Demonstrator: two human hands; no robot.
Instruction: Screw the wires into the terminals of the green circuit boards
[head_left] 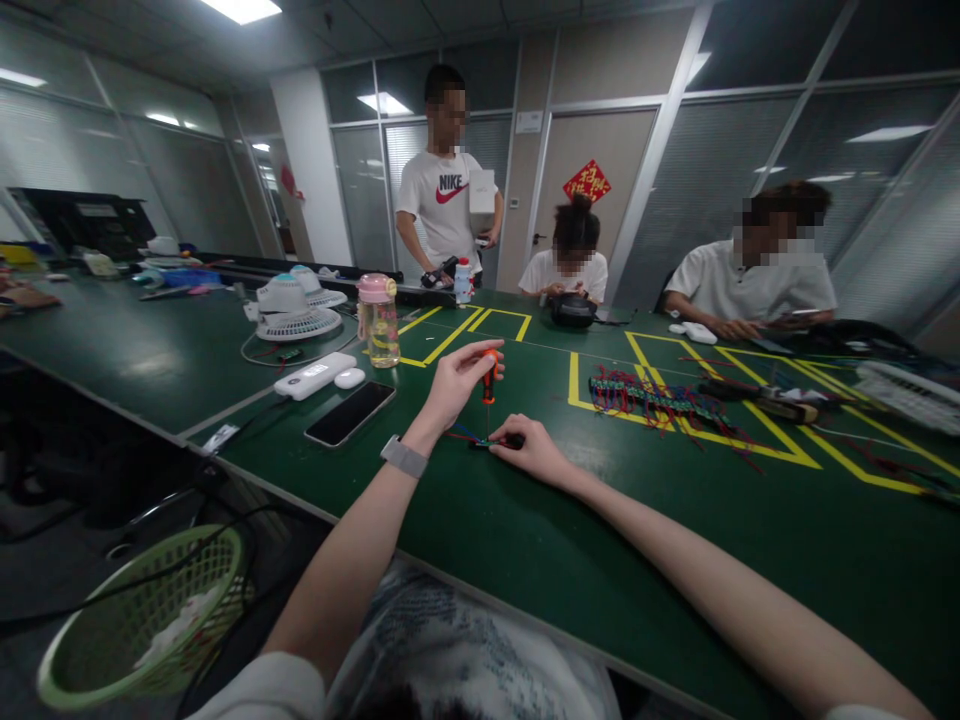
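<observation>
My left hand [459, 382] grips an orange and black screwdriver [489, 385] by its handle. The screwdriver stands upright, its thin shaft pointing down at a small green circuit board [484, 443] on the table. Thin red and blue wires run off the board's left side. With fingers closed, my right hand [531, 448] pinches the board's right edge against the tabletop. Something small and black [516, 440] shows under the right fingers. Whether the screwdriver tip touches a screw is too small to tell.
On the green table [600, 560], a phone [351, 414], a white power strip [315, 376] and a pink-lidded bottle [381, 320] stand left. A row of wired boards [652, 400] lies right, near yellow tape. Several people are across the table. A green basket [150, 610] stands below left.
</observation>
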